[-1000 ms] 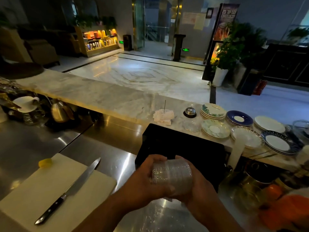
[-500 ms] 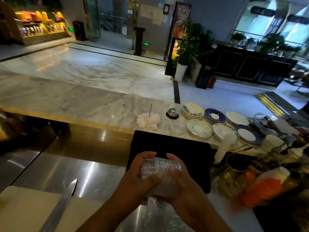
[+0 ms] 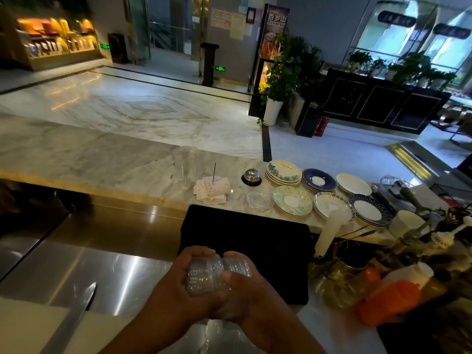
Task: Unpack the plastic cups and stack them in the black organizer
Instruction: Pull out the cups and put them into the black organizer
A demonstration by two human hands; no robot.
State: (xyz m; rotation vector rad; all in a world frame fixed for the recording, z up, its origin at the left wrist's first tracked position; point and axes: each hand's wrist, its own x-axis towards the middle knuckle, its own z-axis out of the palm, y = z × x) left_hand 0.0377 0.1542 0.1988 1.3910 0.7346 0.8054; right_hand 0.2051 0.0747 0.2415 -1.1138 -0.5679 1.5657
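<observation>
Dim lobby beyond your counter

You face a glossy marble floor [image 3: 143, 111], a lit orange display shelf [image 3: 55, 42] far left, potted plants [image 3: 283, 80] by a dark cabinet [image 3: 378, 103], and bright windows [image 3: 413, 34] upper right.

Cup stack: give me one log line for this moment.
cup stack: held sideways | left hand: gripping | right hand: gripping | black organizer: behind hands | step: unpacking

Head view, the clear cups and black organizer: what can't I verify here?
- Cup stack: count unreadable; left hand and right hand cover both ends, and the clear walls blur together.
- Plastic wrap: cut by the bottom edge, so how far it is peeled off is unclear.
- Black organizer: too dark; compartments and contents are indistinguishable.
- Knife: handle cut off by the bottom edge.
</observation>
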